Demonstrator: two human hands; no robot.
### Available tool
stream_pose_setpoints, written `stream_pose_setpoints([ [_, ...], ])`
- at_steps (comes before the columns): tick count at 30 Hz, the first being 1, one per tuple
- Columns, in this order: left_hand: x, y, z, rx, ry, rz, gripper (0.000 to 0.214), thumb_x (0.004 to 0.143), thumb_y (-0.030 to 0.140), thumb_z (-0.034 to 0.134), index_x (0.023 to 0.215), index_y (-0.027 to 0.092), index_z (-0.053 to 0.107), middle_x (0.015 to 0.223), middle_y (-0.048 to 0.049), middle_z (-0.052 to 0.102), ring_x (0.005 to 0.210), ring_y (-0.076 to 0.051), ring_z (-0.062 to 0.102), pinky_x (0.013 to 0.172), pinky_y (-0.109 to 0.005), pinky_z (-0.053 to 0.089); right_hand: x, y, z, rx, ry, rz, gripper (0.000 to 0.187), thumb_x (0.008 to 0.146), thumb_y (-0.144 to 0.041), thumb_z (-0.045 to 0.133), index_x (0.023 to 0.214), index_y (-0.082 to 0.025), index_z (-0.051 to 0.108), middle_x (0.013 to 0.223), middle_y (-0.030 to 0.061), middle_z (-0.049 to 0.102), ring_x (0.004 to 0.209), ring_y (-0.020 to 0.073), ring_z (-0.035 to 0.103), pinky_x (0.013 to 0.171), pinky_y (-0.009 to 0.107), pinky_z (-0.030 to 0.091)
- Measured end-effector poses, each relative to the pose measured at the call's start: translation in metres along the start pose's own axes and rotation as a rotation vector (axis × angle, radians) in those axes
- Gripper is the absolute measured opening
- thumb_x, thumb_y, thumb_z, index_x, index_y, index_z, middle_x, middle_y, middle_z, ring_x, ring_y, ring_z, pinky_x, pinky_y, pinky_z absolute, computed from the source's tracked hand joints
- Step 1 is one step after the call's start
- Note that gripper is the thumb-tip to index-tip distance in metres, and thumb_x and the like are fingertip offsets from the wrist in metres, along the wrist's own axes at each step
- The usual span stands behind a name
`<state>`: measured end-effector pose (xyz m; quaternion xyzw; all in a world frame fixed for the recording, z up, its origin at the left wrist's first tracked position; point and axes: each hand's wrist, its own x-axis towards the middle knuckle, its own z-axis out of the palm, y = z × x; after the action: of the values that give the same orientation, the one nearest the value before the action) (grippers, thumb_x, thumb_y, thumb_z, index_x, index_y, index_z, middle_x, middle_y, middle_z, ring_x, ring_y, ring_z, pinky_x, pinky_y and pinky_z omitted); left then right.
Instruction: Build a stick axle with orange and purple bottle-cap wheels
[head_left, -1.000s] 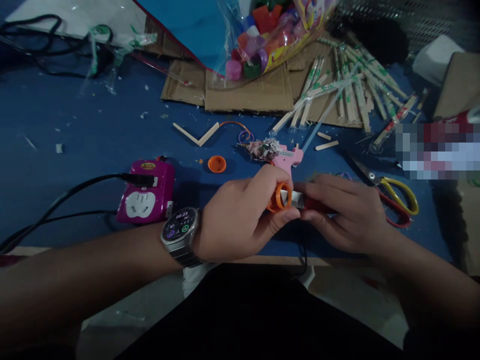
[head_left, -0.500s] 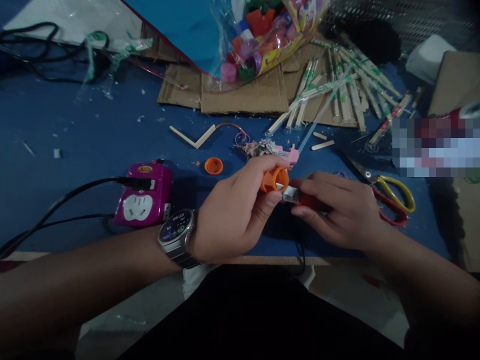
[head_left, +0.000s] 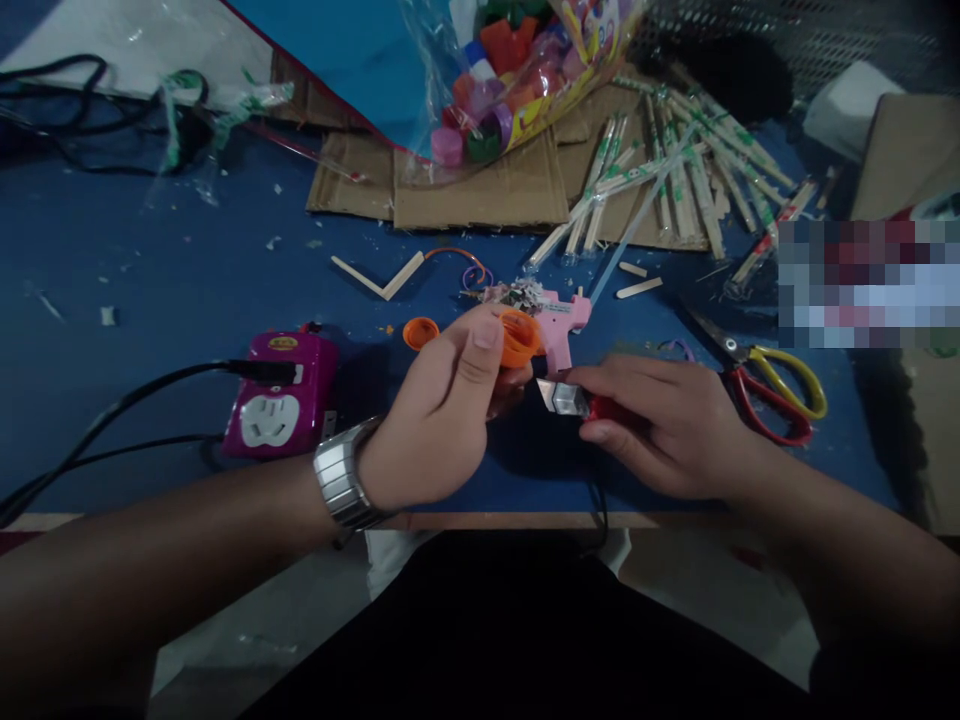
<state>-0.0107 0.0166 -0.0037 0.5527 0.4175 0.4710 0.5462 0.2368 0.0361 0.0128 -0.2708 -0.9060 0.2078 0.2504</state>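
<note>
Between the thumb and fingers of my left hand (head_left: 442, 420) is a small orange plastic bottle (head_left: 519, 340), its round opening tilted up toward me. My right hand (head_left: 660, 420) is closed around the red handle of a utility knife (head_left: 574, 400). The knife's short blade points left and stands a little apart from the bottle. Just beyond the hands lies a pink glue gun (head_left: 556, 325), with crumpled paper scraps by its nozzle. An orange cap (head_left: 421, 333) rests on the blue table left of my left hand, partly covered by it.
A purple power socket (head_left: 281, 393) with black cables sits at left. Scissors (head_left: 772, 385) lie at right. Wrapped chopsticks (head_left: 682, 180) and a bag of colourful bottles (head_left: 510, 90) are on cardboard (head_left: 480, 195) behind. Joined wooden sticks (head_left: 382, 280) lie mid-table.
My left hand has turned and drawn the orange bottle left, away from the knife blade, which was at its rim. The blade now shows clear. My right hand has barely moved.
</note>
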Motion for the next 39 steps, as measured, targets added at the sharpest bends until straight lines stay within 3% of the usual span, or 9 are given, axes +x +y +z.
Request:
stream_pose_setpoints([
  [4,0.000,-0.001,0.001,-0.049,-0.037,-0.018,0.052,0.117,0.065,0.041,0.110,0.021,0.067,0.081,-0.0040,0.065,0.062,-0.016,0.063,0.052,-0.029,0.055,-0.002,0.001,0.000,0.028,-0.003,0.002,0.039,0.115,-0.042,0.061,0.138,-0.013,0.070,0.102,0.0110,0.081,0.084,0.0196,0.077,0.072,0.029,0.057],
  [11,0.001,0.005,0.004,-0.018,-0.088,0.008,0.067,0.114,0.075,0.034,0.103,0.021,0.070,0.068,-0.0015,0.054,0.054,-0.014,0.051,0.044,-0.028,0.047,-0.002,0.001,-0.002,0.017,0.020,0.006,0.038,0.115,-0.045,0.060,0.139,-0.016,0.069,0.102,0.0104,0.081,0.085,0.0207,0.078,0.073,0.030,0.059],
  [18,-0.004,0.000,0.002,-0.073,-0.077,-0.004,0.047,0.115,0.062,0.051,0.106,0.021,0.073,0.075,-0.0021,0.062,0.059,-0.014,0.054,0.050,-0.027,0.051,-0.002,0.001,0.000,0.018,0.019,-0.012,0.039,0.116,-0.045,0.060,0.136,-0.013,0.070,0.102,0.0105,0.081,0.083,0.0192,0.077,0.071,0.028,0.058],
  [23,-0.008,-0.007,0.000,-0.075,-0.099,0.018,0.043,0.119,0.055,0.043,0.118,0.023,0.073,0.091,-0.0060,0.070,0.071,-0.016,0.065,0.056,-0.028,0.057,-0.002,0.002,0.001,0.022,0.038,-0.021,0.037,0.116,-0.044,0.059,0.138,-0.016,0.069,0.098,0.0082,0.079,0.080,0.0192,0.075,0.070,0.029,0.057],
  [29,-0.006,-0.006,0.001,-0.077,-0.091,0.047,0.041,0.119,0.052,0.047,0.114,0.022,0.074,0.088,-0.0045,0.067,0.068,-0.014,0.061,0.055,-0.026,0.054,0.001,-0.001,-0.001,0.018,0.026,-0.028,0.035,0.117,-0.043,0.057,0.134,-0.014,0.069,0.099,0.0087,0.079,0.082,0.0183,0.075,0.070,0.028,0.056],
  [34,-0.008,-0.001,0.000,0.003,-0.080,0.107,0.040,0.119,0.049,0.048,0.130,0.021,0.076,0.096,-0.0063,0.070,0.071,-0.015,0.063,0.057,-0.026,0.056,0.001,-0.002,-0.001,0.022,0.019,-0.025,0.036,0.118,-0.041,0.055,0.129,-0.011,0.071,0.095,0.0085,0.077,0.079,0.0166,0.071,0.069,0.027,0.053],
  [39,-0.012,0.001,-0.001,0.039,-0.087,0.141,0.037,0.118,0.043,0.051,0.143,0.024,0.070,0.122,-0.0109,0.075,0.102,-0.022,0.075,0.072,-0.030,0.066,0.002,-0.005,-0.002,-0.016,0.023,-0.015,0.036,0.117,-0.044,0.058,0.124,-0.011,0.073,0.090,0.0060,0.075,0.077,0.0155,0.070,0.068,0.026,0.051],
])
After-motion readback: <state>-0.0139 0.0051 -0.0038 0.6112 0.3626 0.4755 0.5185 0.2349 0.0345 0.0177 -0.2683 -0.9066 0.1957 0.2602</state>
